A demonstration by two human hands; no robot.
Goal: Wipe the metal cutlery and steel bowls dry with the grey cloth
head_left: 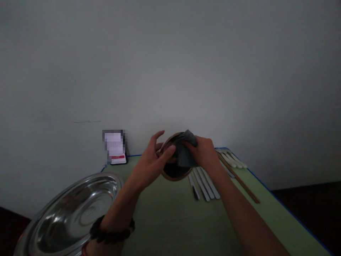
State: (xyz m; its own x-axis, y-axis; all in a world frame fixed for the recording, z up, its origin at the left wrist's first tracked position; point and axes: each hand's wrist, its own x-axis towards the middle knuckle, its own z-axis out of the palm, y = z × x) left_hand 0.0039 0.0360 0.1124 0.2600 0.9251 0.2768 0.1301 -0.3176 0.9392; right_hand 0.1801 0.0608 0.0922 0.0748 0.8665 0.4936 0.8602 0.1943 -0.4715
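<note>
Above the middle of the table, my left hand (156, 158) grips the left rim of a round bowl (174, 176), dark inside with a light brown edge. The bowl is tilted so that its opening faces me. My right hand (204, 151) is closed on a grey cloth (186, 156), which lies against the inside and upper rim of the bowl. Part of the bowl is hidden behind the cloth and my fingers. A dark bead bracelet circles my left wrist.
A large shiny metal basin (77, 209) stands at the left. Several metal knives or handles (206, 185) lie right of the middle, beside wooden chopsticks (241, 179) and white-handled cutlery (233, 160). A phone (117, 147) leans by the wall; the green table (170, 220) has blue edging.
</note>
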